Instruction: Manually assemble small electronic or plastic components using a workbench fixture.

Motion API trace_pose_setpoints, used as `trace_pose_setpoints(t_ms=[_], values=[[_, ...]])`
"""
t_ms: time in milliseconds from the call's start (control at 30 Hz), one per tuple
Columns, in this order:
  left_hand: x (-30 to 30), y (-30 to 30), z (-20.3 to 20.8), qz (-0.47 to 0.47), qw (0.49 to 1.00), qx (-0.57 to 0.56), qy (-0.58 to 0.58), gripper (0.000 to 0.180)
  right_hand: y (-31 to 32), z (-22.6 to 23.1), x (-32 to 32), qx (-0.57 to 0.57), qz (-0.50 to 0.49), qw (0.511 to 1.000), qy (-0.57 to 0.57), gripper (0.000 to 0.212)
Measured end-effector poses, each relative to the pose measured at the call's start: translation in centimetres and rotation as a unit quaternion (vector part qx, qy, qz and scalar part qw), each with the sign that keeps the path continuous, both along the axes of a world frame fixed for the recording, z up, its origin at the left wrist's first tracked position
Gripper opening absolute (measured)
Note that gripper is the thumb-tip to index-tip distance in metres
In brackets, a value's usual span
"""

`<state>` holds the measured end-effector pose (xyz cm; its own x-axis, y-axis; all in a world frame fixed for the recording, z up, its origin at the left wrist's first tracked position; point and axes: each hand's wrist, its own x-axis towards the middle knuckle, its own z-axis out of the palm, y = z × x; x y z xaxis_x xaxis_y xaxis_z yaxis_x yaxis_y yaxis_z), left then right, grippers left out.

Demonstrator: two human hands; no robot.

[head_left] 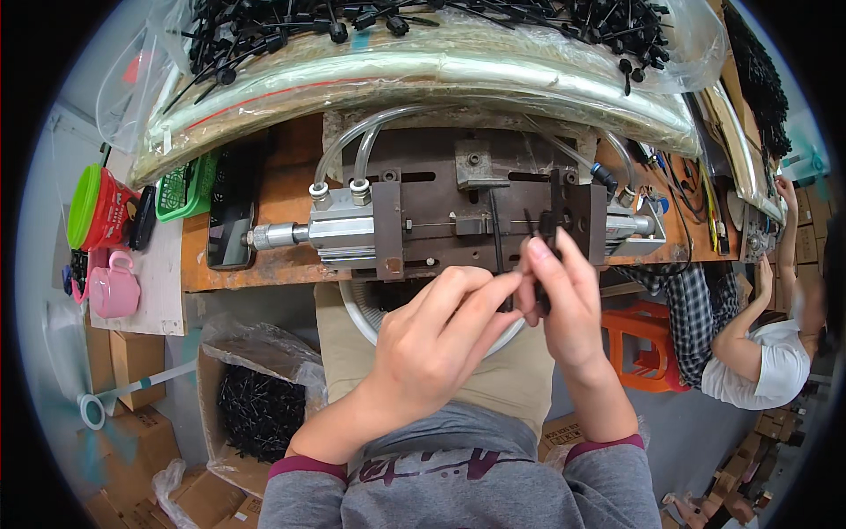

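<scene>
We see a slim black rod (496,231) at the fingertips of the left hand (432,326), which seems to pinch it near its lower end. The right hand (568,295), its fingers meeting the left's, grasps a dark part (547,222) between thumb and fingers; its exact shape is partly hidden from us.

Just beyond the grip stands a brown metal fixture (432,198) with a small clamping block (472,226) at its middle. A pneumatic cylinder (342,236) sits left of the grip, fed by clear air hoses (333,152), and a second cylinder (627,226) lies to the right.

We judge the work to be mid-run: the pieces are in hand rather than seated in the block. Farther beyond the grip lies a heap of black stemmed parts (401,19), and a lined carton (214,397) below left holds many more dark pieces. Which are finished, and how many are left, we cannot tell.

As for writing, we find dark script across the grey shirt (388,502) nearest us, pale lettering on the red tub (113,210) far left of the grip, and print on a cardboard box (564,432) below right. No maker's mark on the fixture is clear to us.
</scene>
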<state>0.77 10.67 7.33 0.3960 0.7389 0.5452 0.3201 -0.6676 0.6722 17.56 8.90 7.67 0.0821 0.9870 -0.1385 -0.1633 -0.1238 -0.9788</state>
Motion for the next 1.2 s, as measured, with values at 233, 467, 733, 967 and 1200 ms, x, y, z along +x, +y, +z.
trace_pose_setpoints(t_ms=[233,467,733,967,1200], values=[[-0.2,0.3,-2.3,0.028,0.987,0.085,0.133,0.03,-0.9,0.6,1.2,0.024,-0.001,0.999,0.026,0.018],[0.6,1.2,-2.4,0.053,0.974,0.119,0.183,0.028,-1.8,1.7,1.0,0.055,-0.064,0.996,-0.04,0.02],[-0.4,1.3,-1.2,-0.009,0.993,0.055,0.105,0.036,-2.1,1.8,1.7,-0.027,-0.027,0.999,0.019,0.018],[-1.0,0.0,0.5,-0.112,0.993,0.039,0.019,0.035,-1.3,1.3,0.4,-0.046,0.024,0.998,0.046,0.017],[-0.9,0.3,-1.4,0.01,0.991,0.057,0.119,0.031,-1.5,0.6,1.5,0.001,0.0,1.0,0.024,0.017]])
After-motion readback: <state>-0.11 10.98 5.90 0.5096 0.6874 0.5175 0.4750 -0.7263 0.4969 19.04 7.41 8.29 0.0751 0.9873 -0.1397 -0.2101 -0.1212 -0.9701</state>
